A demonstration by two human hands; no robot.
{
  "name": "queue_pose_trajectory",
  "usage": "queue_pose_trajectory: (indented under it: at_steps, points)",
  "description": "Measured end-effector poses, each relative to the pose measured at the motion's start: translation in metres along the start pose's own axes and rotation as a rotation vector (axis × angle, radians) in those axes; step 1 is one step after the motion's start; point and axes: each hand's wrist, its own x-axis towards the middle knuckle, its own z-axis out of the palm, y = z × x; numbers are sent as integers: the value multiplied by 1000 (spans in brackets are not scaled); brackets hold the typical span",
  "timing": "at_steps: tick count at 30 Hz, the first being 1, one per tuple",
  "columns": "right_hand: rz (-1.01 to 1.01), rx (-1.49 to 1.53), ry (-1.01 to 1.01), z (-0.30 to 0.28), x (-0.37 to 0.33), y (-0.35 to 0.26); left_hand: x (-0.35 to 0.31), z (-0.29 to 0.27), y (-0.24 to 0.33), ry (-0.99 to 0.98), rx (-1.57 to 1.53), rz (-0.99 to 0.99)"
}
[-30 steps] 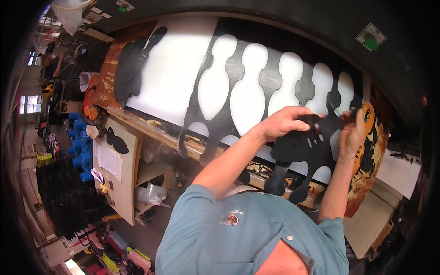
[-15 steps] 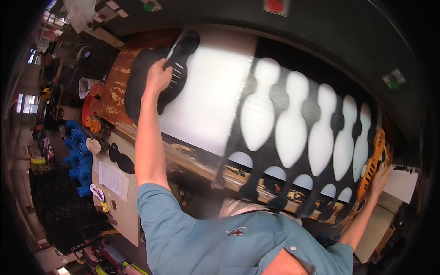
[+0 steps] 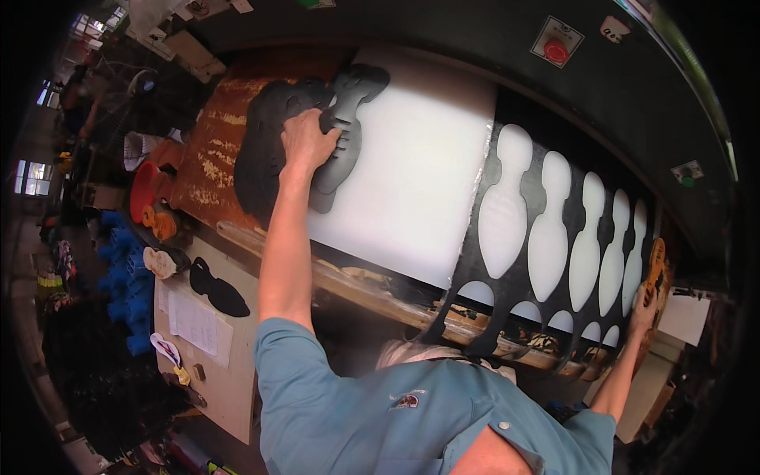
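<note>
My left hand [image 3: 307,141] is closed on a black sole-shaped cutout [image 3: 342,158] with several small slits. The cutout lies at the edge of a pile of similar black pieces [image 3: 257,158], partly over the white board [image 3: 404,158]. At the far right, my right hand [image 3: 644,310] has its fingers curled round the near end of an orange slotted, sole-shaped cutting die [image 3: 655,265]. Beside the die, a black sheet [image 3: 516,294] with a row of sole-shaped holes covers the board's right part, and its cut near edge hangs over the front.
Behind the board runs a dark machine beam with a red button [image 3: 556,51]. A side table [image 3: 229,388] at left carries papers [image 3: 190,321] and a black cutout [image 3: 218,289]. Blue pieces [image 3: 127,277] are heaped beyond it. A wooden rail [image 3: 364,293] edges the bench front.
The view has swung, so the board and sheet appear farther right. My left hand and its cutout sit closer to the black pile. The orange die shows narrower, at the sheet's right end.
</note>
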Motion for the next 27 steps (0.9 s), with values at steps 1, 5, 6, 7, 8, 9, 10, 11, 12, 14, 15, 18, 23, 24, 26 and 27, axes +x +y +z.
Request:
queue_pose_trajectory:
  at_steps: [1, 5, 6, 7, 8, 9, 10, 11, 12, 14, 15, 18, 23, 24, 26, 27]
  points:
    - [-71, 11, 26, 0, 0, 1, 1, 1, 0, -70, -71, -43]
    - [-62, 63, 46, 2, -4, -1, -2, 2, -1, 77, -182, 17]
    - [-33, 98, 29, 2, -4, -2, -3, 1, -6, 76, -231, -18]
    - [-1, 133, -1, 2, -4, -3, -5, -2, -14, 68, -290, -30]
    - [-21, 120, 1, 2, -4, -4, -7, -5, -23, 72, -358, -7]
    - [-25, 114, 1, 2, -4, -5, -9, -10, -36, 86, -363, -61]
    - [10, 102, 12, 1, -4, -5, -9, -15, -52, 104, -377, -64]
    - [12, 59, 27, 2, -3, -4, -4, -22, -69, 34, -339, -178]
    - [-62, 46, 39, 1, -3, -3, -4, -23, -82, 60, -328, -228]
    - [-94, -29, 76, 2, -5, -3, -3, -27, -100, 105, -160, -236]
    - [-126, 137, 18, 3, -7, -3, 1, -28, -101, 92, -44, -224]
    - [-165, 26, 175, 8, -11, -11, -1, -19, -55, 227, 189, -119]
    - [-100, 84, 121, -2, -22, -30, -46, 27, 159, -413, -1010, 202]
    - [-156, 35, 139, -5, -25, -32, -62, 39, 208, -537, -1157, 258]
    - [-215, 22, 62, -15, -31, -35, -97, 66, 300, -725, -1238, 230]
    - [-231, 14, -13, -21, -34, -34, -113, 76, 337, -762, -1158, 246]
